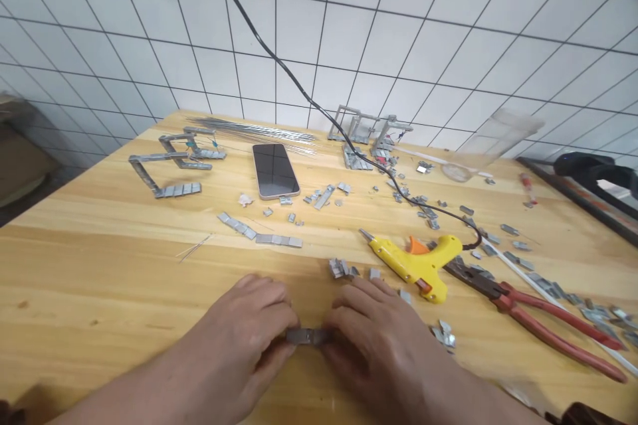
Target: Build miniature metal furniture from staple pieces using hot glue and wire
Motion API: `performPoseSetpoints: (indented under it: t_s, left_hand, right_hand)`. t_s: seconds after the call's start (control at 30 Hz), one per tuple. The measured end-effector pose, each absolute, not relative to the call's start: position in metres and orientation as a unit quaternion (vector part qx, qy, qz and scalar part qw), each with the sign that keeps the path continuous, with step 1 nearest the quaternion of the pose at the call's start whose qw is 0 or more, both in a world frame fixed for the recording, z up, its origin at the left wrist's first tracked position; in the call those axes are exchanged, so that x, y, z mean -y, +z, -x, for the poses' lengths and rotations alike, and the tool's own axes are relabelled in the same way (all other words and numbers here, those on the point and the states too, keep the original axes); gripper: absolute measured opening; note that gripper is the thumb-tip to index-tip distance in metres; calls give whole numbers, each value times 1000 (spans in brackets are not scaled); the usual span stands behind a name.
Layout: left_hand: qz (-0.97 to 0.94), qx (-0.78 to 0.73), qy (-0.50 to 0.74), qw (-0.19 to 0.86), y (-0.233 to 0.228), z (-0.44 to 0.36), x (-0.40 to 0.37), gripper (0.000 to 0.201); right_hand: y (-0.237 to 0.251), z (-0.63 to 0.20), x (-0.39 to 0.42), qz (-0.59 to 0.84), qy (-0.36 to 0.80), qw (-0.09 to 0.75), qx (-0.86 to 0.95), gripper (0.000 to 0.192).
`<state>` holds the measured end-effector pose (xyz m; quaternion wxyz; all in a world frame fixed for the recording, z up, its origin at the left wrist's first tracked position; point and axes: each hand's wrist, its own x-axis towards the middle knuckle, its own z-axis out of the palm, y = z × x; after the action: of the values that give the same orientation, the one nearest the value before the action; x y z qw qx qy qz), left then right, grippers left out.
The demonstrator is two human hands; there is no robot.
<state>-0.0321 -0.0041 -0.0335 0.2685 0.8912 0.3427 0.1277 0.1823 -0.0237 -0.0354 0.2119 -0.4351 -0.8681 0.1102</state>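
Note:
My left hand (249,332) and my right hand (369,332) meet at the near edge of the wooden table (100,265). Between their fingertips they pinch a short grey metal strip (306,336), one hand on each end. The strip lies low, just above or on the wood; I cannot tell which. Loose grey metal pieces (341,269) sit just beyond my right hand. A yellow glue gun (416,262) lies to the right of them, nozzle pointing left.
Red-handled pliers (543,319) lie right of the glue gun. A phone (275,170) lies face up mid-table. Metal strip frames stand at back left (169,163) and back centre (366,129). A black cable (279,63) hangs down to the gun. Thin wires (259,129) lie near the wall.

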Motion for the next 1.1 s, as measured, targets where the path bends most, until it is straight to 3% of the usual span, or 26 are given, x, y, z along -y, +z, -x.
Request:
performPoseSetpoints:
  t_s: [1.1]
  left_hand:
    - [-886,-350,137,270,-34,28,6,19]
  right_hand:
    - [-35,-184,24,433,157,193,867,15]
